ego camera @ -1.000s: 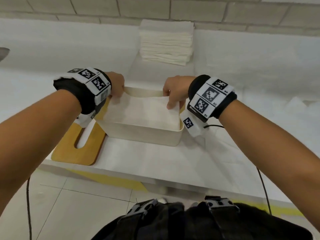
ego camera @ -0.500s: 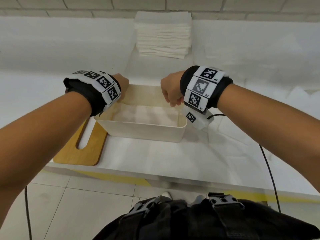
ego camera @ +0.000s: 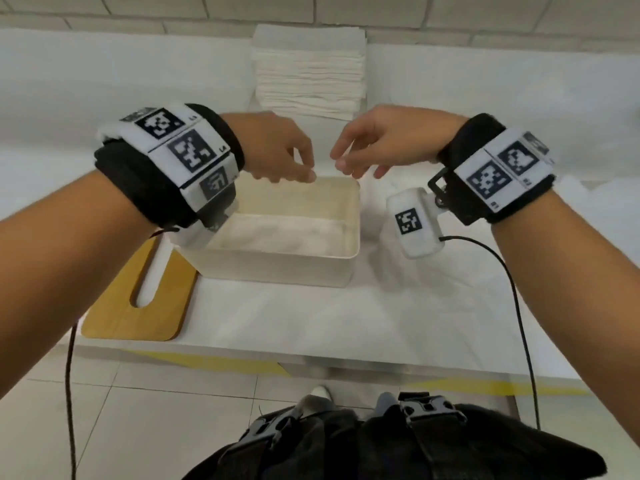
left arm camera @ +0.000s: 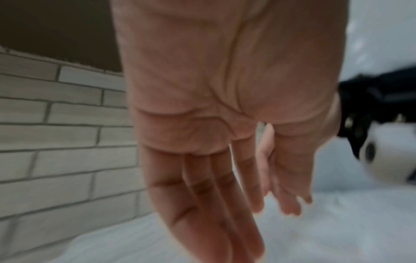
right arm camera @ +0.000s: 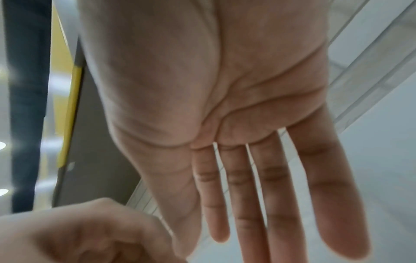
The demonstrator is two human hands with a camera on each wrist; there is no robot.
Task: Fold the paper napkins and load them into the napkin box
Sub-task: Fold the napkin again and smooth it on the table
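Observation:
A cream napkin box stands on the white table with a folded white napkin lying flat inside it. My left hand hovers above the box's far left, fingers relaxed and empty. My right hand hovers above the far right corner, also empty. In the left wrist view my left hand's fingers hang straight. The right wrist view shows my right hand's fingers spread straight, with my left hand below. A stack of white napkins sits at the back against the wall.
A wooden lid with a slot lies flat left of the box, partly under it. The white table's front edge runs just below. A brick wall backs the table. Black cables hang from both wrists.
Both hands have let go of the napkin, now lying in the box, and have risen above it, coming closer together with fingers relaxed.

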